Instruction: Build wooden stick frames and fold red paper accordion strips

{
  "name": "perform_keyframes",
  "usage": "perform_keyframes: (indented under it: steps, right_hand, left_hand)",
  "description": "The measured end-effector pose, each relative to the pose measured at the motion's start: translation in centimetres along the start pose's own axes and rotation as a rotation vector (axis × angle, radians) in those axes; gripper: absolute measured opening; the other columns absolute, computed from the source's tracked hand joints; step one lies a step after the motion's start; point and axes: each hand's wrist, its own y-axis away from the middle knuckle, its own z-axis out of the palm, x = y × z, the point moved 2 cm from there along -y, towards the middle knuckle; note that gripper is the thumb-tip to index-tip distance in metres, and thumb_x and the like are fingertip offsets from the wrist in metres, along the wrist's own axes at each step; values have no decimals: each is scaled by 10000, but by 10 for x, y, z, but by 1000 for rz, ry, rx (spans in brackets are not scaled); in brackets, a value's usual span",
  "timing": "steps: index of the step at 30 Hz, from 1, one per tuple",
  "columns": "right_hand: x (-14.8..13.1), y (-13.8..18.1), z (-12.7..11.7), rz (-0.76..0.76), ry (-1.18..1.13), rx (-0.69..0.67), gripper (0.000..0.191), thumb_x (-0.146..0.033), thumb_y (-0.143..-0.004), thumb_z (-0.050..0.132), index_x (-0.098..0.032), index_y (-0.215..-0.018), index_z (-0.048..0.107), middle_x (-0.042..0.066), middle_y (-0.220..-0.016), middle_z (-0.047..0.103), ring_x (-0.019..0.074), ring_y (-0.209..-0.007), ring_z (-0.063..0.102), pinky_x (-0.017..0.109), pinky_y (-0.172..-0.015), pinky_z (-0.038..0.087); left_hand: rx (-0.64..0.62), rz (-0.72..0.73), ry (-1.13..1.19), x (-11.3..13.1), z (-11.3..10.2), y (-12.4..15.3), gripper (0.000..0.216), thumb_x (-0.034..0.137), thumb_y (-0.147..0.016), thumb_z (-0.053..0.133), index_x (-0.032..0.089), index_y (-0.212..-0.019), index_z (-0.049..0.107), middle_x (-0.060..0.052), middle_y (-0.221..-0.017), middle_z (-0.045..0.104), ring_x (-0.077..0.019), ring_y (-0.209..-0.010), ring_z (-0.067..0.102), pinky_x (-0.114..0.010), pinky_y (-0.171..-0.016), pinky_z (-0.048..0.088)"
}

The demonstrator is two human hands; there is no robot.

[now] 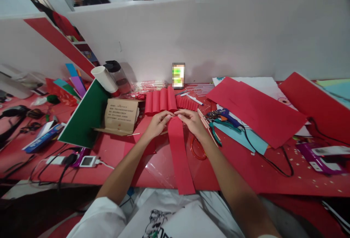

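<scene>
On my feed, the left hand (159, 123) and right hand (192, 120) together pinch the far end of a red strip (179, 154), which runs to the near edge of the desk (240, 176); red rolls (163, 100) lie just beyond.

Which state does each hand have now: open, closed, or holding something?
Left hand: closed, pinching the far end of the red paper strip.
Right hand: closed, pinching that same end.

Saw the phone (178, 75) blurred. Could not read small print on the cardboard box (120, 117). Lost the top of the red strip (179, 154) partly under fingers (164, 114).
</scene>
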Motion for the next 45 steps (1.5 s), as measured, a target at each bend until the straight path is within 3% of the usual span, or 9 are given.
perform_keyframes:
  steps: [4,9,17,22,26,34,45]
  right_hand:
    - [0,0,0,-51,36,35,187,-315,-876,612,-227,-962,753,52,-1022,763,222,-978,693,347,-863,519]
    - [-1,0,0,-49,24,98,180,-328,-870,635,-207,-959,733,52,-948,754,198,-858,695,318,-775,531]
    - [0,2,2,-24,7,21,238,-345,-808,744,-213,-1006,732,66,-1014,758,205,-894,706,335,-805,565]
    - [1,1,0,-42,55,56,256,-303,-814,731,-223,-1056,738,71,-1074,760,213,-942,714,355,-862,564]
    - [0,1,0,-39,46,66,200,-307,-806,740,-216,-984,742,70,-1020,767,218,-927,723,353,-855,568]
    - [1,1,-1,-89,82,50,157,-349,-831,729,-213,-910,731,61,-961,747,208,-888,700,344,-822,550]
    - [3,-1,-1,1,-38,88,224,-379,-753,782,-206,-886,729,55,-890,755,205,-830,701,336,-774,556]
  left_hand:
    - [17,46,-28,2,-1,1,353,459,-960,546,171,-1098,696,-66,-970,712,-163,-830,638,-240,-688,484]
    - [55,107,-80,3,2,2,291,361,-860,714,174,-1083,728,-94,-1096,741,-201,-956,669,-302,-847,508]
    - [182,37,-64,-5,-1,-1,269,356,-839,725,173,-1030,773,-66,-939,767,-154,-712,627,-275,-673,492]
    - [162,111,-102,-3,-2,-1,252,355,-845,731,185,-1026,774,-63,-943,727,-142,-733,593,-270,-694,473]
    - [177,156,-148,-3,-1,-1,211,342,-847,732,194,-991,777,-57,-937,690,-139,-757,576,-269,-703,458]
    - [165,82,-67,-2,2,-2,191,339,-844,714,169,-910,767,-63,-904,738,-175,-810,647,-290,-742,483]
    - [172,-33,104,-3,2,-2,287,431,-822,725,155,-891,757,-72,-902,768,-194,-830,680,-305,-792,522]
